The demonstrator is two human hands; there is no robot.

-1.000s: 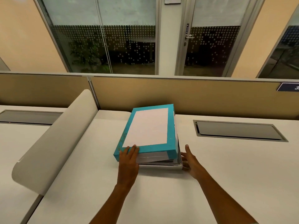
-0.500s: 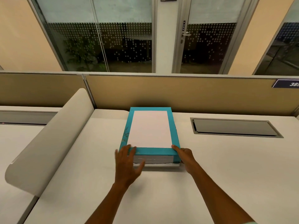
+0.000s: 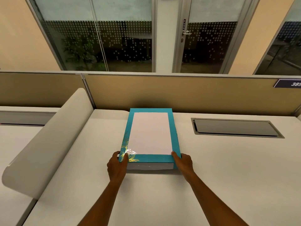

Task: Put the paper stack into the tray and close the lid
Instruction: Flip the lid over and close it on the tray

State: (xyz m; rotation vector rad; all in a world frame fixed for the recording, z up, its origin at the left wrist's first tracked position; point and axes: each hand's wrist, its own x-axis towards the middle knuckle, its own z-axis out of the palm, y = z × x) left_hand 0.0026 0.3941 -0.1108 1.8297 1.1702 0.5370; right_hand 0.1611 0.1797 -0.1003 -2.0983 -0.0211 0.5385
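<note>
Head view
Left hand (image 3: pixel 117 166): forearm reaching forward, grasping the near left corner of the teal lid with a white centre panel (image 3: pixel 150 135), thumb on top.
Right hand (image 3: pixel 183 162): grasping the near right corner, fingertip on the rim.
Lid: lying flat and closed.
White paper stack (image 3: pixel 149 166): edge showing beneath the lid's near rim.
White desk (image 3: pixel 228 176): bare surface near and right; tan partition panel (image 3: pixel 179 93) just behind the lid's far edge.

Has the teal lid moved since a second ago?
Yes. The teal lid has dropped at its near edge and swung square to the partition; both hands sit at its near corners.
</note>
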